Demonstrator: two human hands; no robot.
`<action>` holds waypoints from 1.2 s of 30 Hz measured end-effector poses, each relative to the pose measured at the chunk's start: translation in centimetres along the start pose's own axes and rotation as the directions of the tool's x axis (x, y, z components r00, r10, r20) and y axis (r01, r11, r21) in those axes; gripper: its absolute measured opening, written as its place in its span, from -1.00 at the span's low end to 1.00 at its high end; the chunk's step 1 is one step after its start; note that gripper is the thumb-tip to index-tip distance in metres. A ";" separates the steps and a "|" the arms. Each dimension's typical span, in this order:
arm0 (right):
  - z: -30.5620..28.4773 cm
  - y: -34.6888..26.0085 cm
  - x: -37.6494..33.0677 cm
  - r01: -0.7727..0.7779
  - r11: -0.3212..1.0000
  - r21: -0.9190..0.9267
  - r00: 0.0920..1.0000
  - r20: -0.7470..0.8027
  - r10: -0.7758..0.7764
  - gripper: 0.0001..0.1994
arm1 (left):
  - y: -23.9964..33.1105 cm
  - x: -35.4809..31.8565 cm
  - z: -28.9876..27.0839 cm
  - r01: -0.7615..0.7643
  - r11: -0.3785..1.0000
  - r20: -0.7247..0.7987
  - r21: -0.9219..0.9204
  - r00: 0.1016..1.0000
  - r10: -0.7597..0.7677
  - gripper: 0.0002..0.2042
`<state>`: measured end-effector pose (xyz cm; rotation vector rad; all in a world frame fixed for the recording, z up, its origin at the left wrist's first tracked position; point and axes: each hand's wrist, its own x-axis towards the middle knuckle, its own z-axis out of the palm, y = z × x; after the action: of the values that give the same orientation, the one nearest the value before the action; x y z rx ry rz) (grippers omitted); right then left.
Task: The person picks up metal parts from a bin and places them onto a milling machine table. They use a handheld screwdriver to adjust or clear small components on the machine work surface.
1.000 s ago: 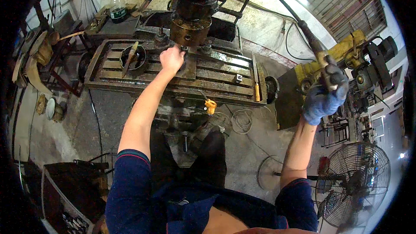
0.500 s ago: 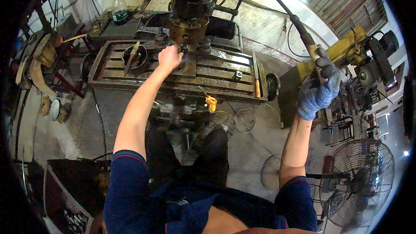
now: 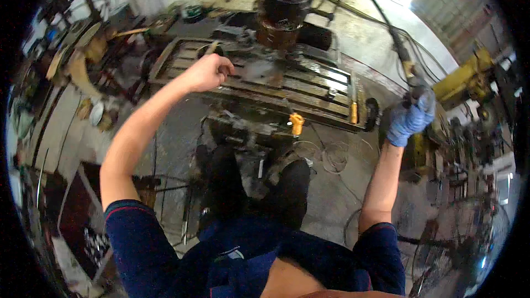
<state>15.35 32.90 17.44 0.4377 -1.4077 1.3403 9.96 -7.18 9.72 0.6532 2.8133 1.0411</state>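
My bare left hand (image 3: 207, 73) is over the left part of a slotted metal machine table (image 3: 259, 92), its fingers curled in. What they hold, if anything, is hidden. Just beyond that hand sits a dark round bowl (image 3: 203, 51) with a stick-like tool (image 3: 213, 47) across it, partly covered. The machine's spindle head (image 3: 279, 28) stands to the right of the hand, apart from it. At the right, my right hand (image 3: 409, 117), in a blue-grey glove, is wrapped round the end of a long lever (image 3: 398, 47).
On the table's right side lie a small metal block (image 3: 331, 94) and a tool with a yellow handle (image 3: 354, 113). A yellow fitting (image 3: 296, 123) is at the table's front edge. Coiled cable (image 3: 334, 157) lies on the floor. A clear bottle (image 3: 191, 8) stands at the back left.
My left hand has moved left and away from the spindle head. The whole view has shifted, with the table now farther right. My right hand stays on the lever.
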 end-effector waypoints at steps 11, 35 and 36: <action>-4.4 3.5 0.3 0.655 0.369 -0.660 0.716 0.386 -0.581 -0.93 | 0.4 -32.7 -13.5 0.506 0.862 -0.543 0.027 0.732 -0.412 -0.79; -4.4 2.9 0.8 0.356 0.669 -0.652 0.934 0.255 -0.248 -0.74 | -16.0 -62.2 -4.6 0.742 -0.125 -0.480 0.658 0.286 -0.829 -0.55; -4.9 3.0 1.2 0.282 0.794 -0.539 0.959 0.170 -0.225 -0.78 | -16.4 -59.5 -5.2 0.718 -0.124 -0.412 0.685 0.241 -0.879 -0.57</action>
<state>14.56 38.51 15.88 0.2823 -1.6758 0.6437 56.91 -46.05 -1.41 -1.0273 2.4168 -0.6070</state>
